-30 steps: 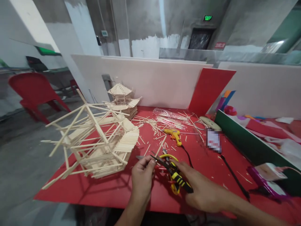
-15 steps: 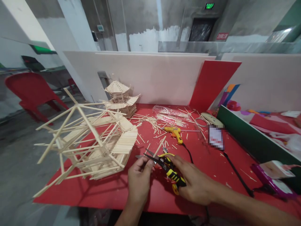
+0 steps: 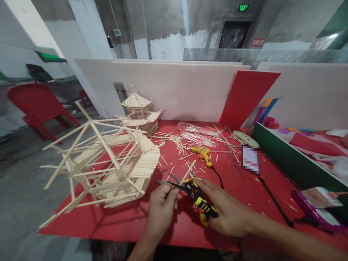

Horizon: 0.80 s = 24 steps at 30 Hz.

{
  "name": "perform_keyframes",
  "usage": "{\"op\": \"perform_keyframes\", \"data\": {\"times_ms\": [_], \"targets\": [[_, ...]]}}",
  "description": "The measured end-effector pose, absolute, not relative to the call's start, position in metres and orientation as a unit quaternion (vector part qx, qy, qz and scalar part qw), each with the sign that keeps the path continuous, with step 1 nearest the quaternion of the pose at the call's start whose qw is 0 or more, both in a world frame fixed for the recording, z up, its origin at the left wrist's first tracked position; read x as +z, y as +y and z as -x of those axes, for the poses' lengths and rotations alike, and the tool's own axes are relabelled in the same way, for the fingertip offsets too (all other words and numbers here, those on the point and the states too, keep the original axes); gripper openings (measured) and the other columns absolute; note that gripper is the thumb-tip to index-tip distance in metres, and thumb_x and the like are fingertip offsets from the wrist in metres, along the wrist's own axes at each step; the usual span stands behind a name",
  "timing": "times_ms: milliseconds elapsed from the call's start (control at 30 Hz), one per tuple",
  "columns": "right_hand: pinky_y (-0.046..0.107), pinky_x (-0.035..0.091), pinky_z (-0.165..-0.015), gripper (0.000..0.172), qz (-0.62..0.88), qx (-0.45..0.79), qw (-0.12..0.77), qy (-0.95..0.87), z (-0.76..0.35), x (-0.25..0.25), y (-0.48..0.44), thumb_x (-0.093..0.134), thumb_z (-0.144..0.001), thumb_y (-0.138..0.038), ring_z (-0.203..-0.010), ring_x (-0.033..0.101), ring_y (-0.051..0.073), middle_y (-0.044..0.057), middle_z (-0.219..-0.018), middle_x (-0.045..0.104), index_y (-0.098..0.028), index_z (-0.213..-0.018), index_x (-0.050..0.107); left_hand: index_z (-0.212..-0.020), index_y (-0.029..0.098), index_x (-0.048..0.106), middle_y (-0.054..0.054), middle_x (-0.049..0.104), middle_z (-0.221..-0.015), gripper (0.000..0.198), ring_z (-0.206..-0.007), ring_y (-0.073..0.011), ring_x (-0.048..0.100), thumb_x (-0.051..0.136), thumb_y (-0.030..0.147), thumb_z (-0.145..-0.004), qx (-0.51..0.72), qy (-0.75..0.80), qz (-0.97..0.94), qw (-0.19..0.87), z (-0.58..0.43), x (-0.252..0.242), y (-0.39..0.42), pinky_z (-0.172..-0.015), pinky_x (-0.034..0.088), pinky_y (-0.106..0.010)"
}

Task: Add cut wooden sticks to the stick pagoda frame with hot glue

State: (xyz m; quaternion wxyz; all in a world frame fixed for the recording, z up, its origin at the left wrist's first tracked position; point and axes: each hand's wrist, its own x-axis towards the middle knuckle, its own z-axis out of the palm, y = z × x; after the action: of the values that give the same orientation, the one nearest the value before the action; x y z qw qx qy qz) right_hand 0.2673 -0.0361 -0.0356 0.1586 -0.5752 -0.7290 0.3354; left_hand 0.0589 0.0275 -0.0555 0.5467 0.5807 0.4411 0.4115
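My right hand [image 3: 227, 212] grips black-and-yellow cutting pliers [image 3: 197, 199] low over the red table [image 3: 130, 221]. Their open jaws point left toward my left hand [image 3: 160, 210], whose fingers pinch something small at the jaw tips; I cannot make out what. A thin wooden stick [image 3: 188, 172] lies just behind the pliers. Left of my hands a large stick-built model roof [image 3: 108, 163] rests on the table.
A smaller stick pagoda [image 3: 140, 112] stands at the back by the white partition. Loose sticks, a clear bag [image 3: 197, 132], a yellow glue gun [image 3: 202, 154] with black cord, and yellow scissors lie mid-table. A green divider [image 3: 293, 163] bounds the right; a red chair [image 3: 35, 108] stands left.
The view shifted slightly. My hands and the pliers stayed nearly in place, with the jaws still at my left fingertips.
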Motion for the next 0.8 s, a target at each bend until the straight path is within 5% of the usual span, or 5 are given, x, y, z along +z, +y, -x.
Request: {"op": "perform_keyframes", "data": {"times_ms": [233,467,800], "targets": [[0.043,0.042,-0.105,0.080,0.575,0.327,0.214,-0.719,-0.2624,-0.0262,-0.0378,0.059,-0.068,-0.016,-0.121,0.054,0.027,0.011,-0.130,0.055,-0.023,-0.144,0.037,-0.069,0.019,0.069,0.000,0.060,-0.061,0.021,-0.059,-0.0150,0.055,0.062,0.030,-0.085,0.439,0.438,-0.613,0.490,-0.0624,-0.0574,0.0208,-0.057,0.041,-0.024],[0.052,0.028,-0.116,0.089,0.564,0.356,0.173,-0.725,-0.2691,-0.0311,-0.0366,0.061,-0.070,-0.022,-0.141,0.033,0.033,0.016,-0.152,0.035,-0.019,-0.152,0.026,-0.063,0.016,0.066,0.005,0.048,-0.043,0.030,-0.040,-0.0081,0.040,0.064,0.038,-0.083,0.382,0.416,-0.540,0.624,-0.0578,-0.0597,0.0269,-0.043,0.028,-0.020],[0.052,0.027,-0.117,0.089,0.569,0.342,0.176,-0.727,-0.2679,-0.0332,-0.0397,0.060,-0.068,-0.020,-0.142,0.032,0.032,0.016,-0.153,0.036,-0.017,-0.151,0.029,-0.060,0.015,0.062,0.007,0.044,-0.034,0.038,-0.028,-0.0034,0.031,0.071,0.049,-0.077,0.338,0.379,-0.459,0.729,-0.0575,-0.0565,0.0254,-0.033,0.021,-0.016]]}}
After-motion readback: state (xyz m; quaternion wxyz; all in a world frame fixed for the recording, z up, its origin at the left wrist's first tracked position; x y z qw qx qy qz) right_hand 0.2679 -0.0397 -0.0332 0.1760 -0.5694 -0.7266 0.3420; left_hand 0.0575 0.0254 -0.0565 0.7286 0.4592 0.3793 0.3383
